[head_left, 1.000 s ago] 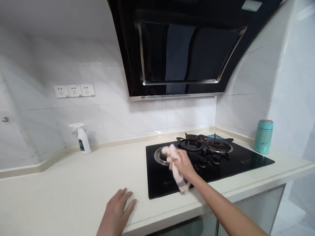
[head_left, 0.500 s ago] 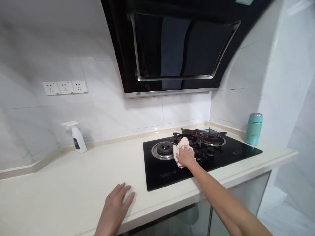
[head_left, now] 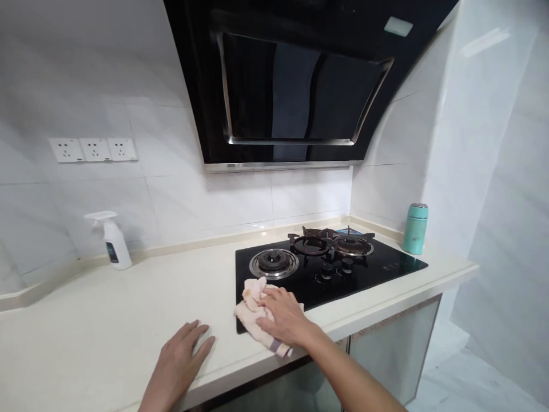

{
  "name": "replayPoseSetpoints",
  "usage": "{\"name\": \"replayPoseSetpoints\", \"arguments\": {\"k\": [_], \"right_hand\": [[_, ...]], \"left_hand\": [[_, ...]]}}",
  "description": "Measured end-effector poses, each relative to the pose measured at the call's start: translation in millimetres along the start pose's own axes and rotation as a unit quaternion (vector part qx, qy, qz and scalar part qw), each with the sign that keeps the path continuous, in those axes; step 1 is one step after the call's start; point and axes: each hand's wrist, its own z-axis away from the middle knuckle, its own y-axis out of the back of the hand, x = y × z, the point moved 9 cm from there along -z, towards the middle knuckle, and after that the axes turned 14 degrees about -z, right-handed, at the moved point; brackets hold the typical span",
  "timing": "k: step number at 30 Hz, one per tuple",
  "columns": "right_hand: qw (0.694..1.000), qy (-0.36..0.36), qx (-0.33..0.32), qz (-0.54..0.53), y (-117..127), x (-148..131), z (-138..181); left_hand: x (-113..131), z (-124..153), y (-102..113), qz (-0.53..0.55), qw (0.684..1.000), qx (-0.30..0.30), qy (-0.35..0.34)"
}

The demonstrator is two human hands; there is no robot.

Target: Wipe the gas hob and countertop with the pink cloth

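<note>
My right hand [head_left: 283, 316] presses flat on a crumpled pinkish cloth [head_left: 253, 303] at the front left corner of the black glass gas hob [head_left: 386, 264]. The cloth lies half on the glass and half on the cream countertop [head_left: 107, 312]. My left hand [head_left: 180, 363] rests palm down on the countertop near its front edge, fingers spread, holding nothing. The left burner [head_left: 273, 262] sits just behind the cloth.
A white spray bottle [head_left: 110, 240] stands at the back left by the wall. A teal flask [head_left: 415, 229] stands right of the hob near the corner. Pan supports [head_left: 330, 243] and knobs [head_left: 337, 268] are on the hob. A black range hood [head_left: 295, 86] hangs overhead.
My right hand has dragged the cloth from the middle of the hob, near the burners, toward me to the front left corner. The left hand has stayed flat on the counter.
</note>
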Motion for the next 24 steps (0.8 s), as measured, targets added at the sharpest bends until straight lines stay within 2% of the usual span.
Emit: {"name": "replayPoseSetpoints", "arguments": {"k": [4, 9, 13, 16, 18, 20, 24], "right_hand": [[0.997, -0.051, 0.047, 0.036, 42.3, 51.5, 28.4], [0.978, -0.105, 0.142, 0.109, 115.6, 139.8, 100.6], [0.941, -0.188, 0.215, 0.182, 178.8, 213.9, 158.0], [0.901, -0.269, 0.259, 0.222, 206.7, 247.3, 180.4], [0.882, -0.301, 0.272, 0.240, 205.6, 246.2, 180.8], [0.876, -0.304, 0.274, 0.254, 188.7, 223.6, 171.3], [0.906, -0.243, 0.244, 0.246, 118.3, 134.8, 134.7]], "left_hand": [[-3.2, 0.5, 2.0, 0.003, 1.000, 0.006, 0.002], [-4.6, -0.4, 3.9, 0.009, 1.000, 0.000, 0.003], [-0.9, -0.2, 6.8, 0.014, 1.000, -0.004, -0.003], [-0.5, 0.8, 8.1, 0.012, 1.000, 0.004, 0.000], [-1.0, 1.2, 8.0, 0.012, 1.000, 0.006, 0.001], [-0.8, 1.5, 8.3, 0.017, 1.000, 0.007, 0.000], [1.4, 2.3, 11.1, 0.027, 1.000, -0.004, 0.002]]}}
